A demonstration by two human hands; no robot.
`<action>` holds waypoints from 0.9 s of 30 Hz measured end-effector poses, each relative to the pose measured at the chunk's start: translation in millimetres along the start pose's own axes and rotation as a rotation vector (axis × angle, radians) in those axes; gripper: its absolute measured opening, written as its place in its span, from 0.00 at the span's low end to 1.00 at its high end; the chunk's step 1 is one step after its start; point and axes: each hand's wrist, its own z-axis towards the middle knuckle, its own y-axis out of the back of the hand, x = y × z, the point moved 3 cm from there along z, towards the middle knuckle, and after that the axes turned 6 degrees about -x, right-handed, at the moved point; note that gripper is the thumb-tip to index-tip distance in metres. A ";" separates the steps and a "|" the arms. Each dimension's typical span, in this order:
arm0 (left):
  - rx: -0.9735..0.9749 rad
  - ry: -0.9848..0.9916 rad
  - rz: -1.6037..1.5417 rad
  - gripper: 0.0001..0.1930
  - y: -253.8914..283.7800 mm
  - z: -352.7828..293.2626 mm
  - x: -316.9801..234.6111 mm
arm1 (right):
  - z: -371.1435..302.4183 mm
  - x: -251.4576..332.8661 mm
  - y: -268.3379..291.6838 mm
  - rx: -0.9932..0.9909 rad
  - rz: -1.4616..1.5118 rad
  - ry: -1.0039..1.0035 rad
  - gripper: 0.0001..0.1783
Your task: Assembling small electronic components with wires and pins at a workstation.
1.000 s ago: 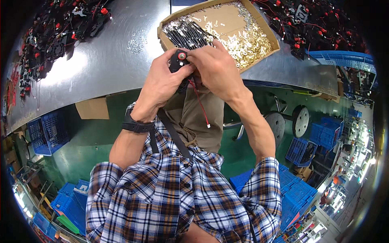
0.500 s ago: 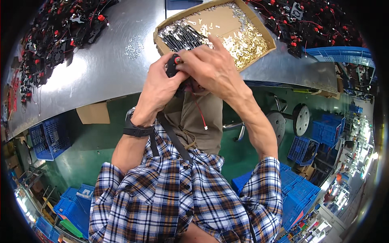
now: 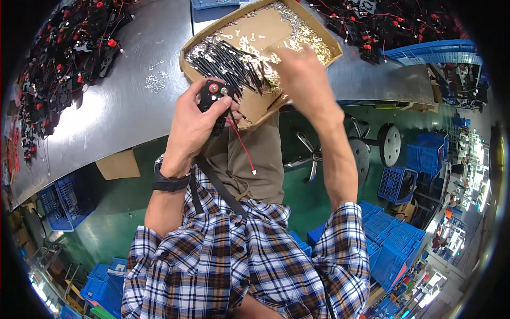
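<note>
My left hand [image 3: 187, 123] grips a black plastic part [image 3: 207, 99] by its edges, just past the table's near edge. A red-ringed metal stud and a second bare stud show on its upper face, and a red wire [image 3: 244, 146] with a small white plug hangs below. Smeared by motion, my right hand [image 3: 305, 80] is over the right side of a shallow cardboard tray [image 3: 268, 27]. Its fingers are too blurred to read. Thin black rods [image 3: 220, 63] lie heaped in the tray, beside brass-coloured lugs [image 3: 314, 41] and silvery washers or nuts.
Black assemblies with red caps and wires pile up on the metal table [image 3: 127, 74] at left [image 3: 58, 64] and right [image 3: 398, 24]. Small metal rings [image 3: 155, 81] lie left of the tray. A blue basket [image 3: 435, 52] stands far right; blue crates [image 3: 393, 239] and stools [image 3: 390, 144] occupy the floor.
My right hand has left the black part and moved right and up over the tray. The part, still in my left hand, now shows its studded face.
</note>
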 end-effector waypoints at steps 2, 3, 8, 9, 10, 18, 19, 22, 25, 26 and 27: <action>0.006 -0.031 0.027 0.14 -2.1 1.5 -0.2 | 2.9 -30.1 0.1 -0.026 -0.093 -0.054 0.07; 0.011 -0.031 0.025 0.14 -2.7 1.6 0.6 | 2.7 -39.7 -2.1 0.110 -0.100 -0.157 0.08; -0.004 -0.032 0.051 0.14 -4.2 -0.4 -2.2 | -0.8 -48.0 -31.7 0.236 -0.153 -0.011 0.07; -0.004 -0.030 0.051 0.14 -5.2 -0.7 -2.0 | -3.6 -53.7 -34.7 0.237 -0.152 -0.013 0.07; -0.006 -0.029 0.055 0.14 -4.0 -0.8 -2.1 | -0.8 -52.0 -35.4 0.229 -0.180 0.008 0.06; -0.006 -0.042 0.040 0.14 -0.2 -0.2 0.8 | 6.0 -41.7 -41.7 0.208 -0.304 0.121 0.06; -0.001 -0.045 0.044 0.14 -0.8 0.7 1.0 | 7.2 -43.5 -41.9 0.208 -0.302 0.125 0.06; 0.002 -0.045 0.059 0.14 -1.3 0.4 0.4 | 10.1 -50.7 -39.7 0.247 -0.270 -0.005 0.07; 0.023 -0.033 0.066 0.13 -0.7 2.2 0.7 | 12.4 -52.8 -40.3 0.199 -0.223 -0.058 0.07; 0.043 -0.028 0.064 0.13 0.5 2.6 0.8 | 12.9 -52.9 -41.2 0.245 -0.205 -0.107 0.08; 0.034 -0.031 0.065 0.13 2.1 2.4 0.3 | 12.7 -50.8 -40.8 0.243 -0.199 -0.100 0.08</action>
